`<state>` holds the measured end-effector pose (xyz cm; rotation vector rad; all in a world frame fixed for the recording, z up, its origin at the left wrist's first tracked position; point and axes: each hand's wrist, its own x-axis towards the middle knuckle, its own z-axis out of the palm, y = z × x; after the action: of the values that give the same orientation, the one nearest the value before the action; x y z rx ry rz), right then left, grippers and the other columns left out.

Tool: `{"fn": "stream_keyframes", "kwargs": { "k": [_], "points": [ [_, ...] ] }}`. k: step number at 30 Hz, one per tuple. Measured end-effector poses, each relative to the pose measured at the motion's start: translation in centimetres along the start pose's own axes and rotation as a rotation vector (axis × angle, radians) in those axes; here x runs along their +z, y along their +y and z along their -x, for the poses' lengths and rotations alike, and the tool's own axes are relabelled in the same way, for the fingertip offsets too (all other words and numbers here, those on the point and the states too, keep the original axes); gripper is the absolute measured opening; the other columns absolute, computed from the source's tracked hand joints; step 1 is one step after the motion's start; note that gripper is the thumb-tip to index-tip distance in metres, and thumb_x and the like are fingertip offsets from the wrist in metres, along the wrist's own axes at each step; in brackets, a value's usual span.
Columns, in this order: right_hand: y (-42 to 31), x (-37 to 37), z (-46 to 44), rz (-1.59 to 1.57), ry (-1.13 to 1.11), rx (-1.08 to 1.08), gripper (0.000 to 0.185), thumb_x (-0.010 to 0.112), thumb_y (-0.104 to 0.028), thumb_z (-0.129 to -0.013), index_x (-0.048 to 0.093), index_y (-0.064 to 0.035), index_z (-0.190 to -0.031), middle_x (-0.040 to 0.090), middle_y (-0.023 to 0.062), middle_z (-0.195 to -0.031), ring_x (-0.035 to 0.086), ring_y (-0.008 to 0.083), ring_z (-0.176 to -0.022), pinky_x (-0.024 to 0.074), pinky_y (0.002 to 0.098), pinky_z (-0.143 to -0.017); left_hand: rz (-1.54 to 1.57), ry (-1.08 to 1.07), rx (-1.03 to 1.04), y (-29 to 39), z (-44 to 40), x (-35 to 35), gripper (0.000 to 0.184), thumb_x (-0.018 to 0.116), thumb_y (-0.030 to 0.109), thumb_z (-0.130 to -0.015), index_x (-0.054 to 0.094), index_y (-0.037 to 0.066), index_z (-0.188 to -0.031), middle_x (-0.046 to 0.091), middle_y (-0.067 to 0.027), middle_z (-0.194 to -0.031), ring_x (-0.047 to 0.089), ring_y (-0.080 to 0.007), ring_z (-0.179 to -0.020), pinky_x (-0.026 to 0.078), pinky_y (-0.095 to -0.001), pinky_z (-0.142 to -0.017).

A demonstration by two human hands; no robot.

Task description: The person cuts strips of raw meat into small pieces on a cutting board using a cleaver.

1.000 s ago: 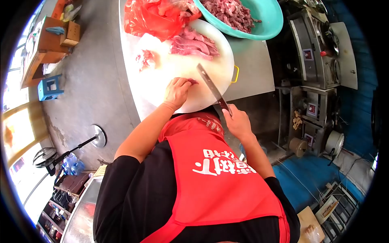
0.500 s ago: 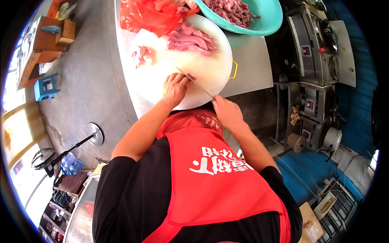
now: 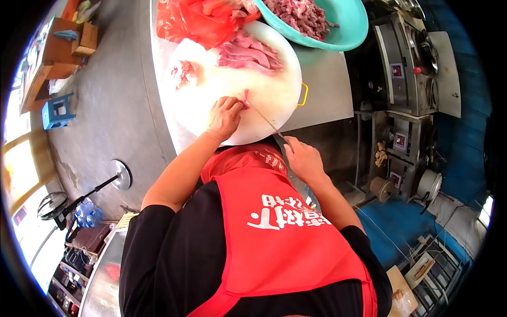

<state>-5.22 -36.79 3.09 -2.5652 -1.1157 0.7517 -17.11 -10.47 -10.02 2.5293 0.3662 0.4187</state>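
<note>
While the left hand (image 3: 224, 117), its fingers bent and drawn together, holds a small strip of raw meat (image 3: 246, 96) at its fingertips, the right hand (image 3: 304, 159) is curled around the handle of a knife (image 3: 268, 122), whose blade slants across to that meat. The left fingers hide part of the strip, and the blade shows almost edge-on, so whether it touches the meat cannot be told. Both lie over the near part of a round white cutting board (image 3: 272, 92). Straight beyond the hands is a pile of pink meat strips (image 3: 251, 54); beyond the left hand sits a smaller heap of pale trimmings (image 3: 184, 73), and farther out a red plastic bag (image 3: 190, 22) crowds the board's far edge. A turquoise basin (image 3: 348, 31) of cut meat (image 3: 301, 18) stands beyond the right hand, past the pile. Also ahead of the right hand, a yellow handle (image 3: 304, 94) sticks out just beside the board, above the metal table (image 3: 328, 92). Compared with half a second ago, the knife tip, then reaching past the left fingertips, has drawn back toward the right hand, which sits slightly nearer the body; a thin pink end of the strip now points away from the left fingers. The pile and trimmings lie as before.
</note>
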Motion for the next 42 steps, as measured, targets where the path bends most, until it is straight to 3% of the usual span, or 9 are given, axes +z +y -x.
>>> {"fn": "stream_keyframes", "kwargs": {
  "k": [10, 14, 16, 18, 23, 31, 38, 40, 42],
  "points": [
    [2.4, 2.7, -2.0, 0.037, -0.03, -0.077, 0.026, 0.057, -0.028, -0.108, 0.063, -0.0102, -0.125, 0.076, 0.0191, -0.094, 0.074, 0.0435, -0.085, 0.0586, 0.0549, -0.075, -0.054, -0.028, -0.03, 0.0, 0.0, 0.5, 0.031, 0.069, 0.004, -0.085, 0.075, 0.01, -0.115, 0.069, -0.0066, -0.121, 0.062, -0.0331, -0.118, 0.054, -0.0458, -0.101],
    [5.7, 1.0, 2.5, 0.055, -0.152, 0.074, 0.028, 0.056, -0.029, -0.108, 0.064, -0.0104, -0.128, 0.077, 0.0211, -0.099, 0.073, 0.0456, -0.089, 0.0578, 0.0572, -0.078, 0.032, 0.074, -0.035, -0.5, 0.4, 0.8, 0.024, 0.069, 0.007, -0.085, 0.073, 0.011, -0.108, 0.069, -0.005, -0.117, 0.063, -0.0317, -0.117, 0.054, -0.0447, -0.102],
    [4.8, 0.3, 3.0, 0.042, -0.21, 0.136, 0.029, 0.056, -0.03, -0.108, 0.064, -0.0105, -0.129, 0.077, 0.0215, -0.1, 0.073, 0.046, -0.089, 0.0576, 0.0578, -0.079, 0.068, 0.125, -0.037, -0.5, 0.7, 0.9, 0.021, 0.07, 0.007, -0.084, 0.073, 0.01, -0.104, 0.07, -0.0055, -0.118, 0.064, -0.0323, -0.116, 0.054, -0.045, -0.101],
    [2.5, 0.8, 1.9, -0.026, -0.046, 0.033, 0.027, 0.056, -0.028, -0.108, 0.064, -0.0098, -0.126, 0.077, 0.0207, -0.098, 0.073, 0.0458, -0.087, 0.058, 0.0575, -0.078, 0.081, 0.126, -0.05, -0.4, 0.9, 1.1, 0.02, 0.07, 0.003, -0.086, 0.074, 0.007, -0.105, 0.072, -0.008, -0.118, 0.065, -0.034, -0.114, 0.055, -0.0457, -0.102],
    [-0.9, 2.0, -1.0, 0.01, -0.048, -0.046, 0.023, 0.056, -0.026, -0.108, 0.063, -0.0076, -0.119, 0.076, 0.0201, -0.091, 0.073, 0.0443, -0.084, 0.0583, 0.0567, -0.074, 0.027, 0.097, -0.051, -0.4, 0.8, 1.2, 0.028, 0.071, 0.003, -0.083, 0.076, 0.009, -0.109, 0.071, -0.007, -0.121, 0.064, -0.0339, -0.116, 0.055, -0.0455, -0.102],
    [-1.2, 3.2, -4.3, -0.016, -0.059, -0.095, 0.024, 0.055, -0.028, -0.108, 0.061, -0.0055, -0.115, 0.075, 0.0224, -0.088, 0.073, 0.0464, -0.084, 0.0579, 0.0575, -0.074, -0.044, 0.127, 0.054, -0.9, 0.5, 0.7, 0.025, 0.072, 0.007, -0.084, 0.077, 0.015, -0.107, 0.072, -0.0021, -0.118, 0.065, -0.029, -0.115, 0.056, -0.0434, -0.097],
    [5.3, 1.2, 3.9, 0.03, -0.276, 0.187, 0.028, 0.054, -0.032, -0.109, 0.063, -0.0076, -0.121, 0.076, 0.0269, -0.095, 0.072, 0.0502, -0.09, 0.0548, 0.0615, -0.081, 0.134, 0.12, -0.015, -1.1, 1.1, -0.3, 0.023, 0.072, 0.004, -0.085, 0.077, 0.009, -0.107, 0.072, -0.0073, -0.118, 0.066, -0.0329, -0.111, 0.056, -0.0448, -0.099],
    [4.3, 0.2, 3.1, 0.031, -0.28, 0.182, 0.029, 0.055, -0.032, -0.109, 0.064, -0.0074, -0.12, 0.076, 0.0264, -0.094, 0.071, 0.0506, -0.089, 0.0549, 0.0612, -0.079, 0.162, 0.16, -0.032, -1.5, 1.7, -0.2, 0.02, 0.073, 0.004, -0.085, 0.076, 0.009, -0.104, 0.072, -0.0082, -0.117, 0.066, -0.0335, -0.111, 0.056, -0.0448, -0.098],
    [2.4, 0.4, 2.1, -0.046, -0.111, 0.091, 0.029, 0.055, -0.033, -0.109, 0.065, -0.007, -0.118, 0.076, 0.025, -0.092, 0.072, 0.0494, -0.086, 0.0559, 0.0601, -0.077, 0.19, 0.192, -0.048, -1.7, 1.9, -0.1, 0.017, 0.073, 0.003, -0.085, 0.076, 0.008, -0.101, 0.071, -0.0091, -0.117, 0.066, -0.0342, -0.11, 0.057, -0.0447, -0.097]
  ]
}}
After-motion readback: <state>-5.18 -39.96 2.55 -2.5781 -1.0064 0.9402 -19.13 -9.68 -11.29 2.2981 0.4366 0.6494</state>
